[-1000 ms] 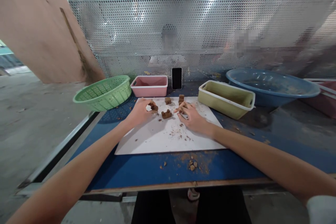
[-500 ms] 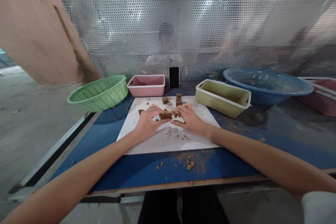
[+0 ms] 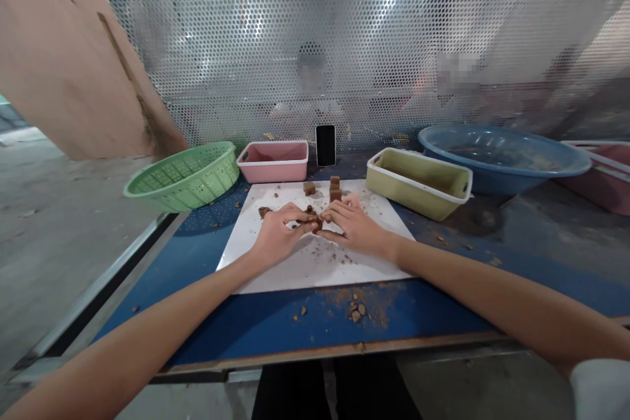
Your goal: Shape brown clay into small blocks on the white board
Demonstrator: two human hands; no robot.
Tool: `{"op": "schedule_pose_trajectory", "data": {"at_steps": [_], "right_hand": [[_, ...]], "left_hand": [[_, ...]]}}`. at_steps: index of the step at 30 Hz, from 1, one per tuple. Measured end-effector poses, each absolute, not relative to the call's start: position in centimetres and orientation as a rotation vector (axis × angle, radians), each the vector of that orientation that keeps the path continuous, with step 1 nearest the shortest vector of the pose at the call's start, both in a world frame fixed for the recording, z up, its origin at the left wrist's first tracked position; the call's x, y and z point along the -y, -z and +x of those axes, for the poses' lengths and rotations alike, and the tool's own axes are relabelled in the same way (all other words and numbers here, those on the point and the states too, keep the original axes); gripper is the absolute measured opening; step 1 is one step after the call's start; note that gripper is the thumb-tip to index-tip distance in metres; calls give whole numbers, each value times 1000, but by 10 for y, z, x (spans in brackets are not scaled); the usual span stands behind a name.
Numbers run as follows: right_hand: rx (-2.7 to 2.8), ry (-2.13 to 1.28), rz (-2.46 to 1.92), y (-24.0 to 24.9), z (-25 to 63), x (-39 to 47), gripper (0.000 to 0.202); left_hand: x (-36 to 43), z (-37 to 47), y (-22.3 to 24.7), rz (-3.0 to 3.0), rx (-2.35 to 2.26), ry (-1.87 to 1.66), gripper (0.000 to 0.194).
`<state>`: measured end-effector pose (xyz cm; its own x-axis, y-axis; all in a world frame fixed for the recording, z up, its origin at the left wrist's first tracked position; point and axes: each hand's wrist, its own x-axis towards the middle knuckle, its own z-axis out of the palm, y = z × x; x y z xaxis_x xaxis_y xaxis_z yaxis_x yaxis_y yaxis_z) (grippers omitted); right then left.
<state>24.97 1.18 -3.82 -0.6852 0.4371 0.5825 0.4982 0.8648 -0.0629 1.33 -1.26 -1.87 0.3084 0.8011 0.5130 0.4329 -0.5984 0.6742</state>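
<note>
Over the white board (image 3: 280, 273), my left hand (image 3: 276, 233) pinches a small dark brown clay piece (image 3: 317, 226) between thumb and fingers. My right hand (image 3: 357, 228) meets it from the other side, its fingers and thumb closed on the same piece. Fingers hide much of the clay, so its full shape cannot be made out. To the left of my left hand lies a brown lump (image 3: 264, 212). Beyond the hands sit a short brown block (image 3: 309, 188) and a taller notched brown block (image 3: 335, 185). Crumbs are scattered over the board.
Along the back of the blue table (image 3: 221, 331) stand a green basket (image 3: 191, 177), a pink bin (image 3: 275, 172), an upright phone (image 3: 325, 146), a yellow-green bin (image 3: 413, 187) and a blue basin (image 3: 497, 170). A perforated metal panel (image 3: 236, 72) rises behind. Clay bits (image 3: 356, 312) lie near the front edge.
My hands have drawn closer together around the clay piece, and my right thumb now reaches it. The piece appears turned and is more covered by fingers. The blocks behind stay put.
</note>
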Motion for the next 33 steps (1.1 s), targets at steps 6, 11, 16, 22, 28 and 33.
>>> {"op": "schedule_pose_trajectory", "data": {"at_steps": [6,11,16,22,28,33], "right_hand": [[2397,161,-607,37,249,-10,29],[2363,126,-572,35,248,-8,23],[2366,-13,-611,34,248,-7,18],[2372,-38,-588,36,249,-8,14],[2389,16,-604,34,248,-6,13],[2412,39,-630,34,248,-7,11]], "left_hand": [[15,14,14,2160,-1107,-1149,16],[14,14,16,2130,-1084,-1164,13],[14,15,18,2128,-1061,-1185,11],[14,15,19,2153,-1047,-1199,8],[15,16,18,2148,-1052,-1177,8],[14,16,18,2144,-1057,-1183,10]]}}
